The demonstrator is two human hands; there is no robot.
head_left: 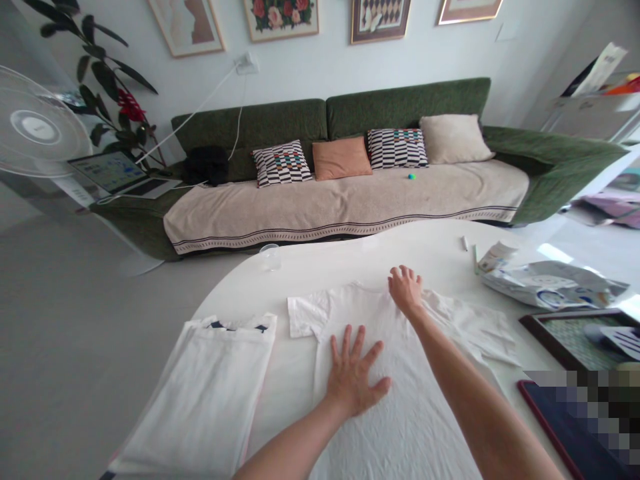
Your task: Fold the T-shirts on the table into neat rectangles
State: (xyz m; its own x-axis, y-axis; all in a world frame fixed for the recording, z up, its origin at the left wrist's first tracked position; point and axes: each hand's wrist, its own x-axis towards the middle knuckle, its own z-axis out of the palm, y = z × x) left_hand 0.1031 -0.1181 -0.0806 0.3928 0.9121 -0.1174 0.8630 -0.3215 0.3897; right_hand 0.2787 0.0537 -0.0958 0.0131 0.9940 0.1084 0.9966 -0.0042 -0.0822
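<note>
T-shirt (400, 427), white, lies spread on our pale table (320, 267), with a folded garment (210, 387) just beside it on the left. We press our left hand (353, 377) on its middle, palm flat, fingers splayed, gripping nothing. Our right hand (406, 290) rests at the collar; we cannot tell whether it pinches cloth. Smoothing, we judge, goes best with one palm anchoring the cloth. A glass (271, 257) stands near the far edge.

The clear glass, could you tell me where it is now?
Head view: the glass stands on the white table's far edge, left of centre, beyond the T-shirt.
</note>
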